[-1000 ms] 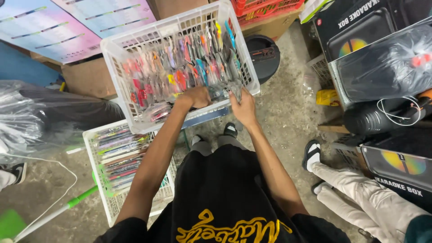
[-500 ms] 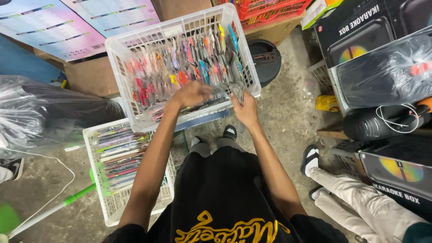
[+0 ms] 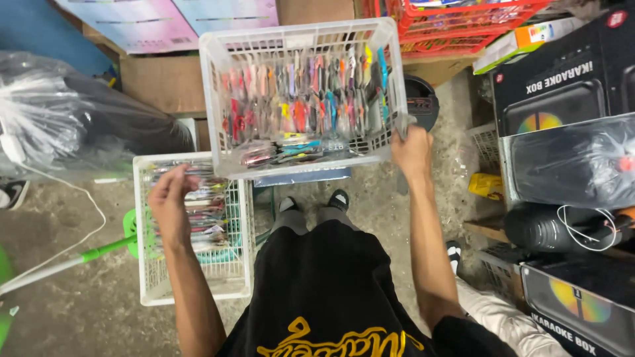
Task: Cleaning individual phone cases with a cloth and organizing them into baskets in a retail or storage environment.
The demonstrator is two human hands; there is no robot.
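Packets (image 3: 311,106) in bright colours stand in rows inside the top crate (image 3: 211,99), a white one that sits up high in front of the person. More flat packets (image 3: 202,205) lie stacked in the low crate (image 3: 149,291), a white one on the floor to the left, just beside the person's knees.

The left hand (image 3: 170,205) is over the low crate with its fingers spread and a bit curled. It looks like it touches the stacked packets, but I cannot tell if it holds one. The right hand (image 3: 411,149) is closed tight on the right front corner of the top crate. A bit of clear wrap seems to poke out above its fingers.

The step in hand looks like sorting, with one hand at the low crate while the other keeps the top crate steady. A next move would call for a firm pinch on just one packet, since they are thin, slippery and packed close. The top crate sits near an edge, so the right hand should keep its grip.

Around the person are a black speaker (image 3: 423,102) behind the top crate, big dark boxes (image 3: 555,73) on the right, a red basket (image 3: 463,20), a green stick (image 3: 99,254) on the floor and a shiny plastic bag (image 3: 59,119) on the left.
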